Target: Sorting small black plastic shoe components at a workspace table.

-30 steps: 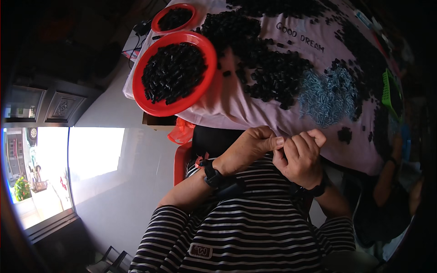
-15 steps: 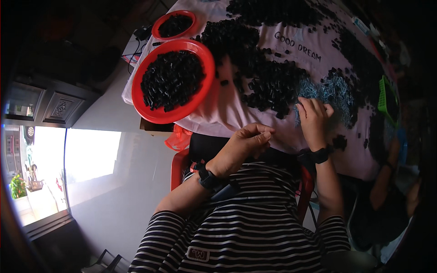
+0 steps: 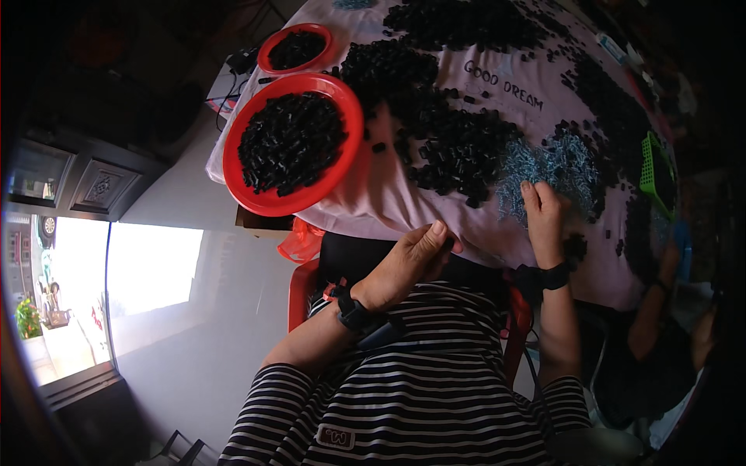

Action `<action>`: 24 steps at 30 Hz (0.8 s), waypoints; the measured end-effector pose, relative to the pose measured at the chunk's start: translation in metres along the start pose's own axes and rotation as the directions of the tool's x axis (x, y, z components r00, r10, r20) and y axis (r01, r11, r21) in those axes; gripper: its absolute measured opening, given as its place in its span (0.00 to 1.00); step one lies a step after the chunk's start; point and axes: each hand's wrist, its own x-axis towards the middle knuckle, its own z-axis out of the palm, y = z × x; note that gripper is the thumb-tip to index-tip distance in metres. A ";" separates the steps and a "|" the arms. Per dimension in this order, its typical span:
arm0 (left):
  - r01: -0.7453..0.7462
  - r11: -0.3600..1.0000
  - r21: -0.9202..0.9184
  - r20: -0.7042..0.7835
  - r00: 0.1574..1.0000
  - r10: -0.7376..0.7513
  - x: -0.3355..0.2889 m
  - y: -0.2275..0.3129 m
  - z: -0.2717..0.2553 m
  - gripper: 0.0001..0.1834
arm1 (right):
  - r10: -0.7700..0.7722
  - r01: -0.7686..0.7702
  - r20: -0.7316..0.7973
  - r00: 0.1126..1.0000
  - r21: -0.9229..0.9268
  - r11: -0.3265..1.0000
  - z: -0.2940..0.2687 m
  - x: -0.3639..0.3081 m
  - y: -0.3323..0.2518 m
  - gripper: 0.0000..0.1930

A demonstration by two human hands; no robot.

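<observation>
My left hand (image 3: 412, 264) is closed above my lap at the table's near edge, thumb pressed against the fingers. A dark spot shows at its fingertips, too small to name. My right hand (image 3: 546, 221) is pinched at the near edge of a heap of small thin blue-grey pieces (image 3: 556, 159). Whatever lies between its fingertips is hidden. Left of that heap, and touching it, spreads a pile of small black tube-like parts (image 3: 458, 155). Both my wrists wear black bands.
A large red basin (image 3: 353, 128) and a smaller red basin (image 3: 329, 43), both holding black parts, stand at the left on the pink cloth (image 3: 381, 198). More black parts (image 3: 466, 22) lie farther back. At the right are a green basket (image 3: 649, 167) and another person's arm (image 3: 646, 318).
My right hand has drawn its fingers together and come slightly nearer to me. My left hand has closed its thumb down and shifted a little left. The whole view has moved slightly.
</observation>
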 end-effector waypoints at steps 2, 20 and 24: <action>0.010 1.000 0.018 -0.006 1.000 -0.010 -0.001 0.001 -0.003 0.31 | -0.030 0.035 0.035 0.999 -0.142 0.989 -0.003 0.000 -0.001 0.10; 0.089 0.950 -0.298 0.094 0.994 -0.064 0.002 0.004 -0.007 0.31 | -0.285 0.250 -0.062 0.956 -0.329 0.910 0.006 -0.015 -0.006 0.05; 0.077 0.943 -0.325 0.106 0.993 -0.045 0.004 -0.003 -0.013 0.29 | -0.213 0.203 -0.022 0.977 -0.215 0.955 0.006 -0.014 -0.007 0.05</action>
